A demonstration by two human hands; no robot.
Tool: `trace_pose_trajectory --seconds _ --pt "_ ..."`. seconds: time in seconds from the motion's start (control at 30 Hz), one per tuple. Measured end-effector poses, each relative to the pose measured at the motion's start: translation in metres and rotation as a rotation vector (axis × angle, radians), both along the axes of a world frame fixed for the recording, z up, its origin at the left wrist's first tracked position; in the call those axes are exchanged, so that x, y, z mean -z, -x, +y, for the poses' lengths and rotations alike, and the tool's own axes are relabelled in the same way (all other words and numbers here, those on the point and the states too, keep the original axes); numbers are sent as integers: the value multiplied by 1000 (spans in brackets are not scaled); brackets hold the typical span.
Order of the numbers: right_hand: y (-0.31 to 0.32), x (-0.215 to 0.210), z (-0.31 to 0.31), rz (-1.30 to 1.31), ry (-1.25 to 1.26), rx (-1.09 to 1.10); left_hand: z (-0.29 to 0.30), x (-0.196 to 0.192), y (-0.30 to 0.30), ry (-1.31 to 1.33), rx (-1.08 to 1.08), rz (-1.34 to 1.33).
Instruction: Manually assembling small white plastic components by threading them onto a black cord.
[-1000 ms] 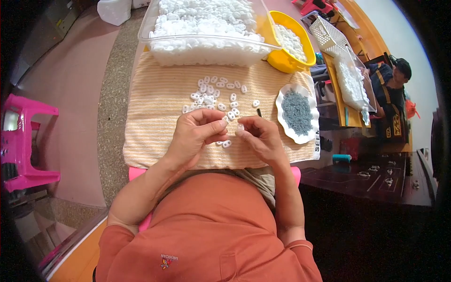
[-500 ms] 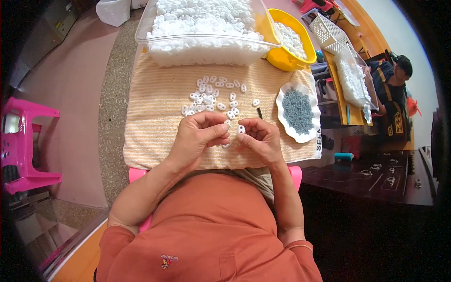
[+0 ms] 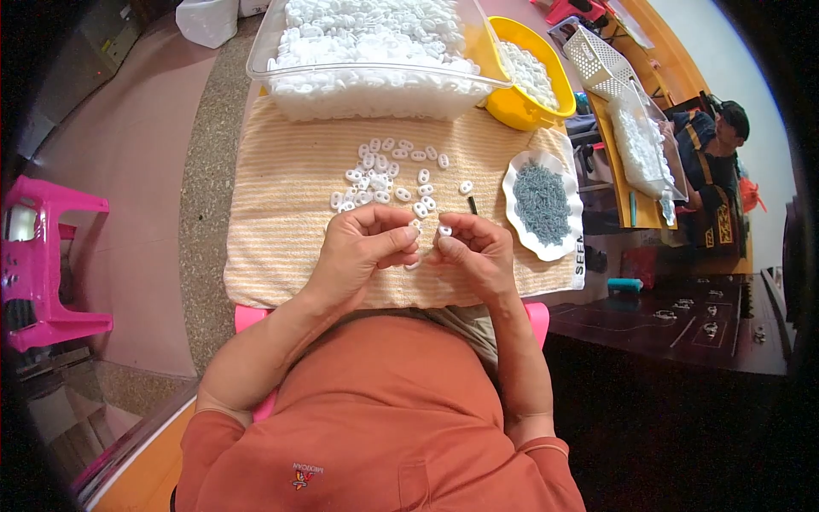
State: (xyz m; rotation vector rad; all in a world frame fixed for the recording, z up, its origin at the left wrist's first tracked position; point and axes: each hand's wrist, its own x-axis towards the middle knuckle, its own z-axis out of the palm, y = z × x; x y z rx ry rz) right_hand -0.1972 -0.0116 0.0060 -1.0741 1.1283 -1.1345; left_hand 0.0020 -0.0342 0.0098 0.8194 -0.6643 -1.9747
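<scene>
My right hand (image 3: pixel 479 256) pinches a small white two-hole plastic piece (image 3: pixel 444 231) between thumb and fingertips. Just to its left, my left hand (image 3: pixel 363 249) is closed with thumb against forefinger; whatever is in that pinch is too small and hidden to name. Both hands are above the near part of the towel, their fingertips a short gap apart. Beyond them lies a loose heap of white two-hole pieces (image 3: pixel 376 181). A short black stick (image 3: pixel 472 205) rests past my right hand. To the right, a white scalloped dish (image 3: pixel 577 215) holds many small grey-blue pieces (image 3: pixel 543 205).
A striped towel (image 3: pixel 281 213) covers the table. At its far side stand a clear bin (image 3: pixel 375 78) full of white pieces and a yellow basin (image 3: pixel 561 81). A pink stool (image 3: pixel 51 256) is at left. Another person (image 3: pixel 712 162) sits at a table on the right.
The white piece in my right hand has turned and shifted slightly right, with the fingers closing further around it. My left hand keeps nearly the same place.
</scene>
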Motion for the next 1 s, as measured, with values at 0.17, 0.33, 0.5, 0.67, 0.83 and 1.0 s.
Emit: trace_pose_trajectory --seconds 0.17,0.33,0.5,0.67,0.83,1.0 --pt "2 -1 -1 35 29 -23 0 1 0 4 10 -16" --pt "1 -3 -2 33 8 -23 0 1 1 2 30 -10" --pt "0 -1 -2 -30 -2 -11 1 1 2 2 32 -29" --pt "3 3 -1 -47 -31 -74 2 3 3 8 31 -21" --pt "-3 -1 1 -47 -56 -42 2 4 5 3 37 -21" --pt "-5 -6 3 -57 -79 -42 2 6 5 20 48 -15"
